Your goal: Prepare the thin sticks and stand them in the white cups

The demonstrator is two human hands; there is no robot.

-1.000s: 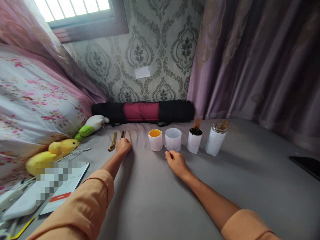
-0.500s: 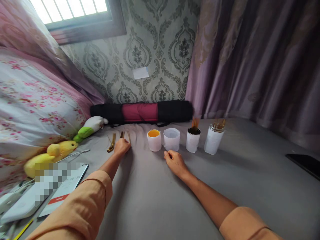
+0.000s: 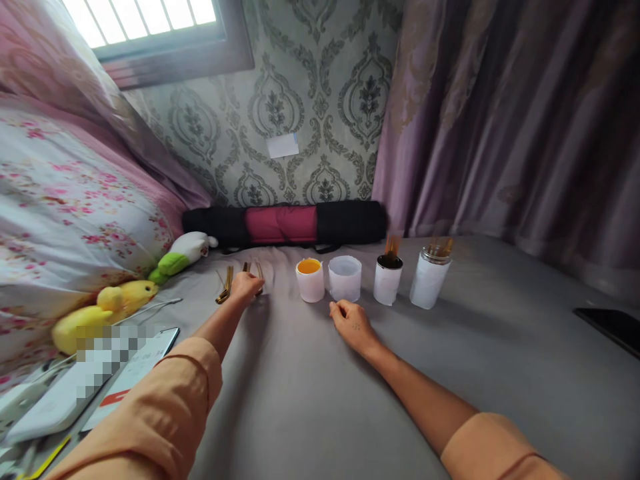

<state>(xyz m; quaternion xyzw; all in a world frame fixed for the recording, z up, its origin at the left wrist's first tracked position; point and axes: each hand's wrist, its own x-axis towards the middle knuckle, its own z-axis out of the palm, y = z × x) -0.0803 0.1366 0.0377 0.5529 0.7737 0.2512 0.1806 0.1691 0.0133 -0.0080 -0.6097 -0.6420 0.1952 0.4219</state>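
Observation:
My left hand [image 3: 245,287] is closed low over a group of thin brown-gold sticks [image 3: 260,269] lying on the grey sheet. Its fingertips are hidden, so I cannot make out what they hold. Just left of it lies another bunch of sticks [image 3: 226,287]. My right hand [image 3: 353,325] rests on the sheet with curled fingers and nothing visible in them. Close behind it stands a white translucent cup [image 3: 345,287], beside a white-wrapped cup [image 3: 310,287] with a yellow-orange inside. Farther right are a white-wrapped can [image 3: 387,283] and a white-wrapped glass jar [image 3: 429,283], both holding brown sticks.
A black and maroon rolled bag [image 3: 283,225] lies along the wall. Plush toys [image 3: 120,300], a phone with a lit screen [image 3: 135,373] and a white device with cables [image 3: 65,397] are at left. Another dark phone [image 3: 607,328] lies at far right.
My left hand has shifted slightly up and right over the sticks, and a dark stick end now shows beside it. The right hand stays in place.

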